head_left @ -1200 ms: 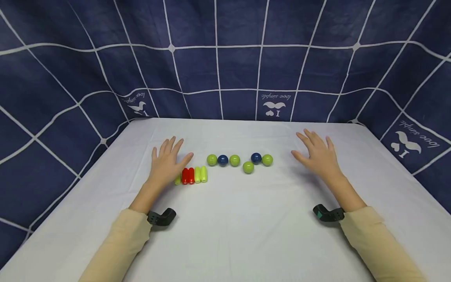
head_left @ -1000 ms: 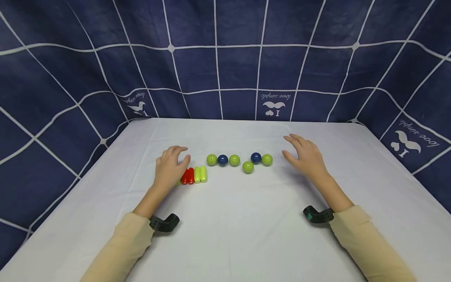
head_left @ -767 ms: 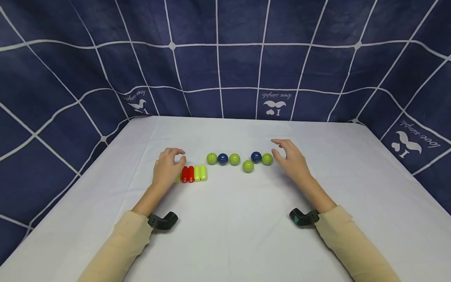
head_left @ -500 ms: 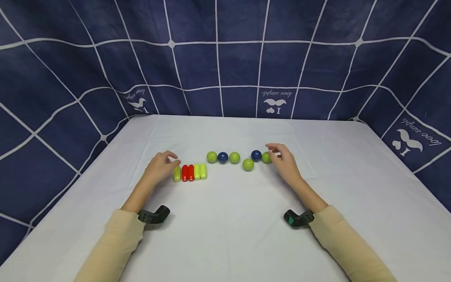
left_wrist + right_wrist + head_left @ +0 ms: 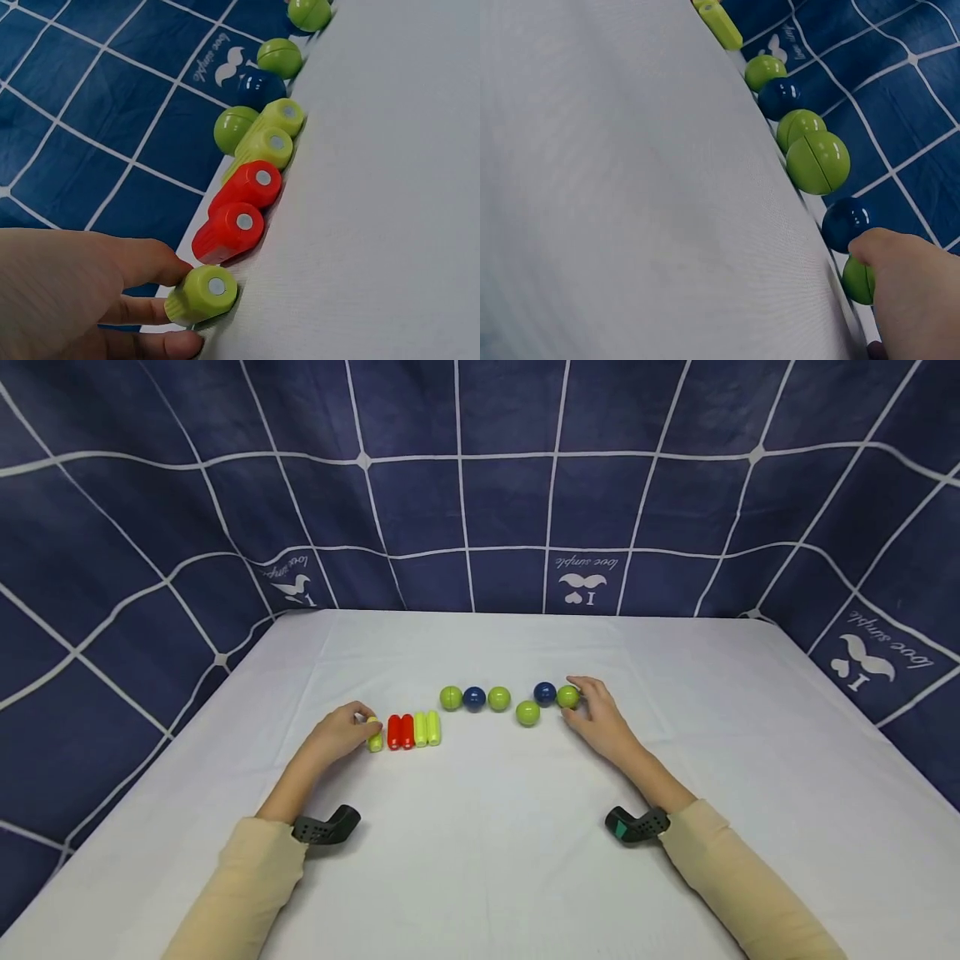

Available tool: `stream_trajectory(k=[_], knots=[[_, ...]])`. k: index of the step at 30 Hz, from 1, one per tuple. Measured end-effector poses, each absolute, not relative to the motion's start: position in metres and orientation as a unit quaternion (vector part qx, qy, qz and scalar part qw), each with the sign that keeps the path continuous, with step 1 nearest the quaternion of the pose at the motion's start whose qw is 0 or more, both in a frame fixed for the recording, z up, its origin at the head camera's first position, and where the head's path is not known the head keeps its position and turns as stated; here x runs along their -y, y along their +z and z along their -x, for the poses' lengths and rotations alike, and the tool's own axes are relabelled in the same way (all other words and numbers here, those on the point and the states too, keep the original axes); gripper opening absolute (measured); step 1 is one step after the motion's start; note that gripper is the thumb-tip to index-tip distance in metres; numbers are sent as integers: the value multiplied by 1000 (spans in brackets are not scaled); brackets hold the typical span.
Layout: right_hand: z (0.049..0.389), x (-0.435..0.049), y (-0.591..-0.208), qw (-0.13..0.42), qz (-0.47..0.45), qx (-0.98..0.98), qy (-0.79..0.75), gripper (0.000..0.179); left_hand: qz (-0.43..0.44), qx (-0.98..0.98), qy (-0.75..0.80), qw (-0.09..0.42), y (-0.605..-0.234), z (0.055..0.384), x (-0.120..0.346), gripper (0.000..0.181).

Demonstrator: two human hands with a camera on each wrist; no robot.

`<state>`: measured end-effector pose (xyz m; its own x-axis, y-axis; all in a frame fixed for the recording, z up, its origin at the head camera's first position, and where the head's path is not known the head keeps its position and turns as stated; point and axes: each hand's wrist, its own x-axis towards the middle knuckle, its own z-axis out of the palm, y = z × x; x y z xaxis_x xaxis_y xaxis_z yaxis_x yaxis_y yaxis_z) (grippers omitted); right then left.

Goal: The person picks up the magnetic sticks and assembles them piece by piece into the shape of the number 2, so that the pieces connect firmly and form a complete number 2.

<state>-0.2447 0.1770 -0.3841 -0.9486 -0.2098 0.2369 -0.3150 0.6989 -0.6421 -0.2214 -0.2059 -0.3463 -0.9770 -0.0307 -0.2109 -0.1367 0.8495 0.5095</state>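
My left hand (image 5: 337, 735) pinches a short yellow-green rod (image 5: 375, 739) at the left end of a row of rods; in the left wrist view that rod (image 5: 202, 294) shows a grey dot on its end. Two red rods (image 5: 401, 732) and two bright yellow-green rods (image 5: 427, 728) lie beside it, side by side. At the right, my right hand (image 5: 600, 722) has thumb and fingers around a green ball (image 5: 567, 697). The thumb partly covers this ball (image 5: 858, 281) in the right wrist view. A dark blue ball (image 5: 545, 693) sits just left of it.
Another green ball (image 5: 528, 713) lies nearer me. Farther left stand a green ball (image 5: 498, 698), a dark blue ball (image 5: 474, 699) and one more green ball (image 5: 451, 697). A white cloth (image 5: 480, 843) covers the table; a navy checked curtain (image 5: 420, 502) hangs behind and at both sides.
My right hand has come left, its fingers closing around the rightmost green ball. My left hand has drawn back slightly, curled its fingers and taken hold of the leftmost rod.
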Motion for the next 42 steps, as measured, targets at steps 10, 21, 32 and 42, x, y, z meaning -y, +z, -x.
stream_trajectory(k=[10,21,32,42], knots=[[245,-176,-384,71,-174,939,289,50,53,-976,197,74,-341,215,202,39],[246,-175,-385,61,-119,928,347,38,-138,-959,232,-90,-336,205,142,36],[240,-166,-385,45,-80,866,492,37,-315,-932,176,-14,-358,191,62,27],[208,-162,-382,-44,-101,824,556,46,-314,-919,239,1,-376,208,60,34]])
